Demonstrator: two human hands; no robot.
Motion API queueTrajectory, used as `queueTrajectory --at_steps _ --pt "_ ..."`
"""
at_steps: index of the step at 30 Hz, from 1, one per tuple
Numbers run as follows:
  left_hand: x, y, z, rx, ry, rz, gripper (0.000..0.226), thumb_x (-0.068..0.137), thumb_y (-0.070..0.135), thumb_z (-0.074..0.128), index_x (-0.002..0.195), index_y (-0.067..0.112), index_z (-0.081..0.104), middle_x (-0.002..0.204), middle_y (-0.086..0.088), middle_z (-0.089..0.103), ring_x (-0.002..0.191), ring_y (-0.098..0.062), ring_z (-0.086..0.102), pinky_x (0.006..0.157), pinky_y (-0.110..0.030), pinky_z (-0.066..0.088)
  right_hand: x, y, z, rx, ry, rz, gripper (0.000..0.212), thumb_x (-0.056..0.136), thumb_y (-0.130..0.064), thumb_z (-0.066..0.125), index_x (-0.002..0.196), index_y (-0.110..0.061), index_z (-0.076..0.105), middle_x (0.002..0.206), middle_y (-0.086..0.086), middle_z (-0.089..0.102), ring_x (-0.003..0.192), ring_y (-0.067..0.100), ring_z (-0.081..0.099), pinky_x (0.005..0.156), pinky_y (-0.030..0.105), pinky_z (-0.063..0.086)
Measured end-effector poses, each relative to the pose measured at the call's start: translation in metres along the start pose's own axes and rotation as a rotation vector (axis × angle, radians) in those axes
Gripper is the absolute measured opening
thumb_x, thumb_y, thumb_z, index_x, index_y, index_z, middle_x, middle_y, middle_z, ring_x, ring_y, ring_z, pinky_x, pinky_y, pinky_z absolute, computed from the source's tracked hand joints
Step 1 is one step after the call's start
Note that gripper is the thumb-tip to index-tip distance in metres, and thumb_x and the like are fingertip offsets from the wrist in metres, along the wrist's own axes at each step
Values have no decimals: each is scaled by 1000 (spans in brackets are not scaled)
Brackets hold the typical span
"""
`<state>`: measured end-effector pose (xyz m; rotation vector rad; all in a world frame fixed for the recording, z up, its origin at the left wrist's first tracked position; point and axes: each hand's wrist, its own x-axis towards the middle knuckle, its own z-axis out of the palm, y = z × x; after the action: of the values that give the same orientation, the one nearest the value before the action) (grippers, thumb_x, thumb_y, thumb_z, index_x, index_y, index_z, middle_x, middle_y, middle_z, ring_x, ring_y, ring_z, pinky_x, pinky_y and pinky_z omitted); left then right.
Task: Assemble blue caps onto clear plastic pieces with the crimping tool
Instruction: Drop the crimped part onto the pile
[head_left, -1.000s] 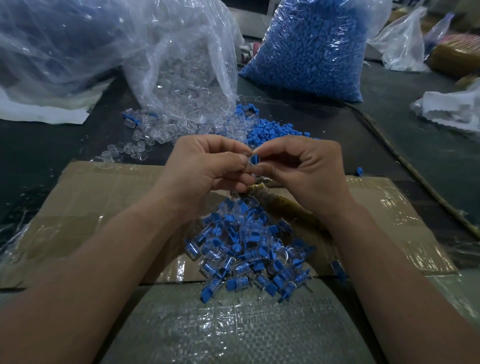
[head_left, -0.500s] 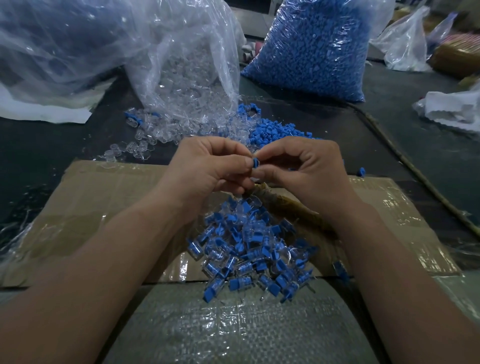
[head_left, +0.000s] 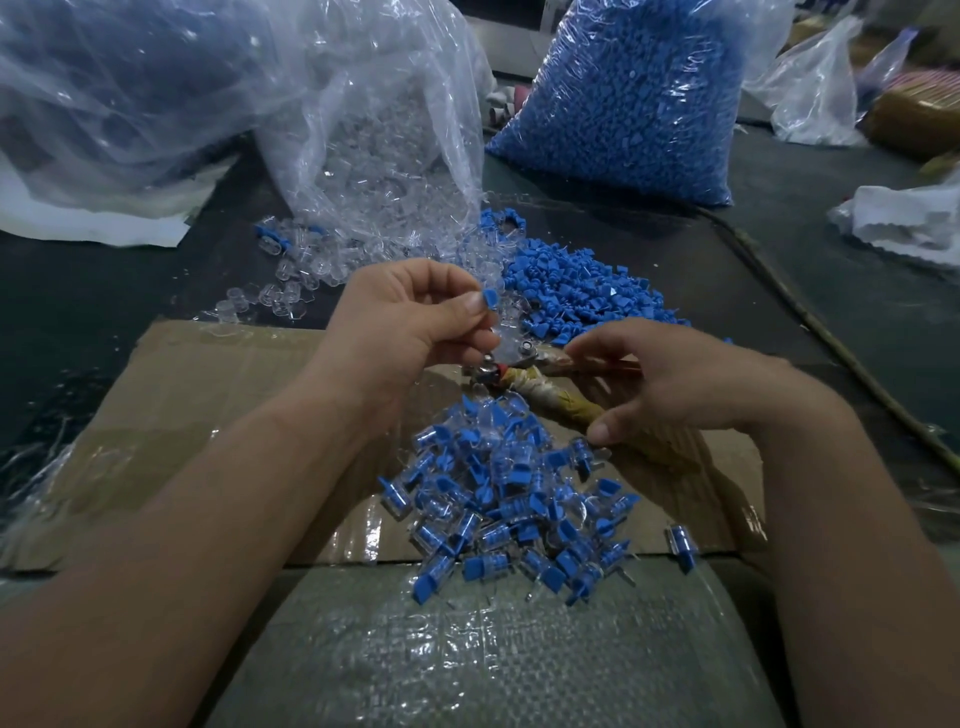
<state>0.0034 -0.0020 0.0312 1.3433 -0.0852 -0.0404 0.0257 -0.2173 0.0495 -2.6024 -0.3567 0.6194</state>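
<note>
Head view: left hand (head_left: 415, 322) pinches one blue-capped clear piece (head_left: 491, 302) just above the crimping tool (head_left: 540, 389), whose wrapped handles the right hand (head_left: 691, 384) grips. Judged mid-batch: a finished pile (head_left: 509, 499) lies at 6 o'clock of the hands; loose blue caps (head_left: 587, 296) at 1 o'clock and clear pieces (head_left: 298, 270) at 11 o'clock await crimping.

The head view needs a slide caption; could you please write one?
Left hand pinches a blue-capped clear piece at the crimping tool held by the right hand, beyond the finished pile.
</note>
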Motion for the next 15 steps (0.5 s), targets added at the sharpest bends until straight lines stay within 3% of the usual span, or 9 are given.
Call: queueTrajectory --at_steps 3,8,11,15 --pt "1 0 -1 -9 8 6 13 80 -5 56 75 6 57 56 -2 66 52 -11 64 47 -16 49 2 -2 1 -61 57 -15 70 55 -39 82 117 -41 49 98 -28 43 87 -8 41 65 14 30" --pt "1 -1 -1 -30 12 7 13 81 -6 55 75 6 57 58 -2 66 53 -12 64 48 -16 49 4 -11 5 -214 192 -13 53 67 -34 75 116 -35 58 91 -16 53 86 6 50 67 25 38" --pt "1 -2 -2 -34 15 8 11 81 -5 55 77 5 57 58 -2 66 54 -12 64 48 -16 50 7 -17 9 -336 241 -30 39 71 -37 67 109 -33 60 75 -20 47 74 6 47 58 23 34" --pt "3 -4 -3 -51 39 8 10 79 -3 56 78 6 57 58 -2 67 55 -12 65 49 -16 50 14 -21 16 -441 345 -13 18 77 -21 60 93 -29 57 78 -9 50 73 11 47 60 27 38"
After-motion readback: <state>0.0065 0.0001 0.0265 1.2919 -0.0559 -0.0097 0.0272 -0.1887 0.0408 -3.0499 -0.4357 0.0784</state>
